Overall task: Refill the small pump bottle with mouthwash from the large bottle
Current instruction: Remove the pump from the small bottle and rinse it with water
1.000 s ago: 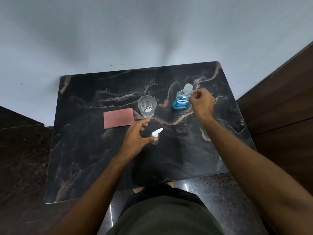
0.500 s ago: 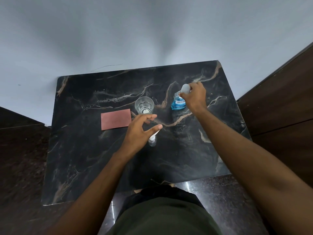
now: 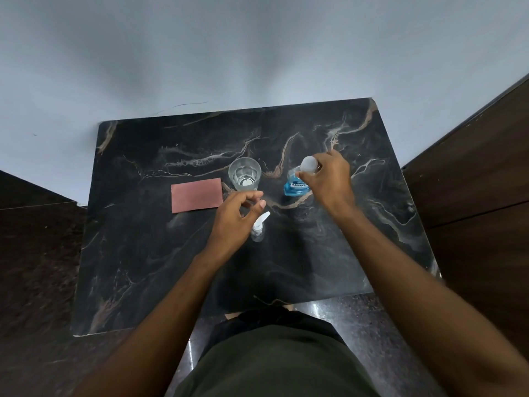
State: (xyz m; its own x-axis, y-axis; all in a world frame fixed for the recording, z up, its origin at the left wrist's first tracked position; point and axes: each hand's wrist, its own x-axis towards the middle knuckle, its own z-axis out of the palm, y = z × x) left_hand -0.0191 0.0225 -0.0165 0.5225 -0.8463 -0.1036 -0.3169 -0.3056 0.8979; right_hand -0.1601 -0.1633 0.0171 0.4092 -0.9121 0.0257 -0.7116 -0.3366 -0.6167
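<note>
Right hand fingers are now clamped round the large bottle neck, where a second ago it was only approached; left hand fingers loosely apart over the small pump bottle, mid-surface. Uncapping judged next.

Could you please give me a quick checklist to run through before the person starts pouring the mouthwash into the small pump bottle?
1. Large blue mouthwash bottle held: ok, the right hand grips it near the neck, and it stands on the black marble table.
2. Its pale round cap removed: not ok, it is on the bottle.
3. Small clear pump bottle steadied: not ok, the left hand hovers beside it with loosely curled fingers, holding nothing.
4. White pump head unscrewed: not ok, it is on.
5. Pump bottle upright: ok.
6. Clear drinking glass and pink rectangular cloth out of the way: ok, both sit apart from the bottles.
</note>
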